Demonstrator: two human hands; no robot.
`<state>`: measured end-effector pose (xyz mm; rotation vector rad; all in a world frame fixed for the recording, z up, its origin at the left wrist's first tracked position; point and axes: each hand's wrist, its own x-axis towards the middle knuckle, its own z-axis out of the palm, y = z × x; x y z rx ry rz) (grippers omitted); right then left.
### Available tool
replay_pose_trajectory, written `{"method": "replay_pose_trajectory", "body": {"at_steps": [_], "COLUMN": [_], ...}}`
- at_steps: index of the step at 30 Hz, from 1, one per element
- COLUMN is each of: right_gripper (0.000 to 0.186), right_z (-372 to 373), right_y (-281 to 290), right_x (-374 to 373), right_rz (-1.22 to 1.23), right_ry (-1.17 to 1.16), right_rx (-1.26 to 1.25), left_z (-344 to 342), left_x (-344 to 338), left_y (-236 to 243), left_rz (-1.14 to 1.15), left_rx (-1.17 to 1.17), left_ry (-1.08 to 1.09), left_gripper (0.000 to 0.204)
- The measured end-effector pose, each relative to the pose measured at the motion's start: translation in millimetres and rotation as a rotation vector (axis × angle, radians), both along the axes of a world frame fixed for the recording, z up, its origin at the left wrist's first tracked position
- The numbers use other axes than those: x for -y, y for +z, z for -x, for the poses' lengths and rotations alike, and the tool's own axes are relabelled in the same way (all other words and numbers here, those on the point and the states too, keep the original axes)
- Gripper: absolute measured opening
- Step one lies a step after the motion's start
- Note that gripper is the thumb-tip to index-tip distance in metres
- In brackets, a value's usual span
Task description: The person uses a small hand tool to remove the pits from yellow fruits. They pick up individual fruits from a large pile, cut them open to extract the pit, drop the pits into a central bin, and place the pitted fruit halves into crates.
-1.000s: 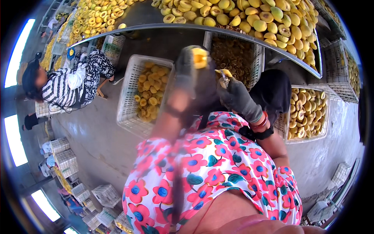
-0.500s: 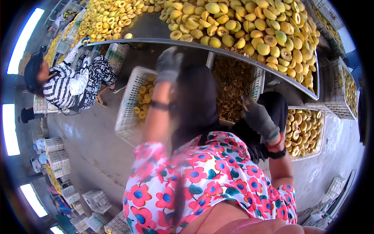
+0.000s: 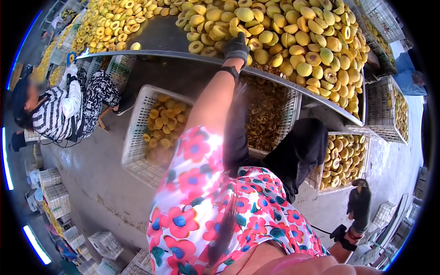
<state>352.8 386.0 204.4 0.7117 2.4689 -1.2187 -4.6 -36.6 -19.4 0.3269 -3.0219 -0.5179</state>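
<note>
My left hand [image 3: 236,47], in a dark grey glove, reaches over the metal table's edge into a heap of yellow peaches [image 3: 305,50], many of them halved. One finger stretches out against the fruit; the others are partly hidden, and no peach shows clearly in its grasp. My right hand [image 3: 359,201], also gloved, is out to my right, away from the table and past a crate of peach halves [image 3: 341,160]. Its fingers are curled; what they hold, if anything, I cannot make out.
Beneath the table edge stand a white crate of peach pieces [image 3: 133,133] and a crate of brown scraps [image 3: 266,114]. The metal table [image 3: 167,34] carries another fruit heap at left. A seated person in stripes [image 3: 59,107] works there. More crates [image 3: 387,107] stand at right.
My left hand has moved from above the white crate up and right into the peach heap. My right hand has swung from beside my knee down and out to the right.
</note>
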Motion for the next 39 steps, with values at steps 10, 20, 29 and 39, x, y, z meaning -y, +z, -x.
{"method": "replay_pose_trajectory", "body": {"at_steps": [10,20,29,39], "right_gripper": [0.007,0.005,0.017,0.033], "right_z": [-41.7,-35.8,-36.5,-165.8], "right_y": [-79.1,-22.8,-12.7,-219.1], "right_x": [-129.6,-125.6,-112.0,-118.1], "right_rz": [0.042,-0.554,-0.492,0.339], "right_ry": [-0.086,0.26,0.017,-0.215], "right_rx": [0.15,-0.01,0.354,0.406], "left_z": [-55.6,-179.7,-253.4,-331.8], "left_x": [8.5,-17.9,-14.9,75.5], "left_y": [8.0,93.4,128.9,35.5], "left_rz": [-0.806,-1.99,-1.625,-1.973], "left_rx": [-0.497,-0.249,-0.244,-0.145], "left_ry": [-0.289,-0.215,-0.274,0.514], "left_gripper": [0.038,0.043,0.046,0.045]}}
